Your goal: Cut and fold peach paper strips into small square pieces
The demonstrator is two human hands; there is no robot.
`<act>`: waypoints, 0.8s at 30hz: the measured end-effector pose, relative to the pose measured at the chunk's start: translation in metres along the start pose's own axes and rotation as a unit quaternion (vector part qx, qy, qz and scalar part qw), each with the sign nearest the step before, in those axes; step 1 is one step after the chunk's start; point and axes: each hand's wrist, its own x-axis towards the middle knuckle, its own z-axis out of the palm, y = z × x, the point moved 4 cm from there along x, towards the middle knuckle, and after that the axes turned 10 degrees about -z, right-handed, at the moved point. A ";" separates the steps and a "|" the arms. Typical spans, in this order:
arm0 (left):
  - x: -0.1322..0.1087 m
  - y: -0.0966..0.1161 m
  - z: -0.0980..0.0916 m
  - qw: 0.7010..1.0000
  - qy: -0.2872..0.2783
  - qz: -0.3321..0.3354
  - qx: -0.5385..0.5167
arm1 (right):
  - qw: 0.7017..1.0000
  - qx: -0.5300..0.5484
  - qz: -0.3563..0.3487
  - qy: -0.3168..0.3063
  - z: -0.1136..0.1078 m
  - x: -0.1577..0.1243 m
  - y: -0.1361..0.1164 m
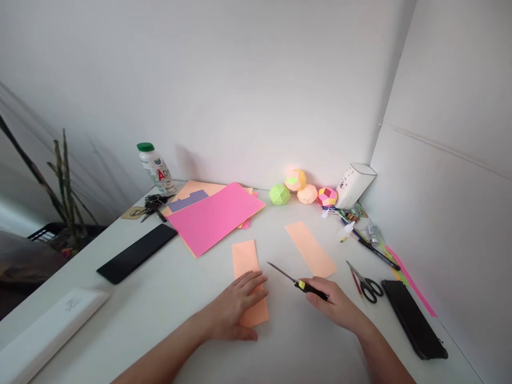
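Observation:
Fingers stretched out, my left hand (236, 304) lies flat over a folded light-orange paper strip (246, 256), covering its middle. Its far end and near corner show past the hand. My right hand (334, 304) is closed around the black and yellow handle of a utility knife (302, 285). The long thin blade is out and points up and left, apart from the strip under my left hand. Beyond my right hand a second light-orange paper strip (310, 248) lies flat on the white table.
Pink paper sheets (216, 218) lie at the back left, near a bottle (156, 168), keys (154, 205) and a black flat case (138, 253). Several paper balls (279, 194) sit by the wall. Scissors (367, 285) and a phone (414, 320) lie at right; a white box (48, 336) stands front left.

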 end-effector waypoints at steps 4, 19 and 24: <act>0.001 -0.003 0.003 0.999 -0.035 -0.036 -0.009 | 0.963 -0.255 -0.054 -0.073 0.004 -0.046 0.000; 0.004 -0.004 -0.002 0.998 0.024 -0.045 -0.027 | 0.868 -0.471 -0.154 -0.009 0.044 -0.085 0.021; 0.004 -0.003 -0.001 0.999 0.028 -0.041 -0.021 | 0.860 -0.483 -0.166 0.004 0.045 -0.084 0.022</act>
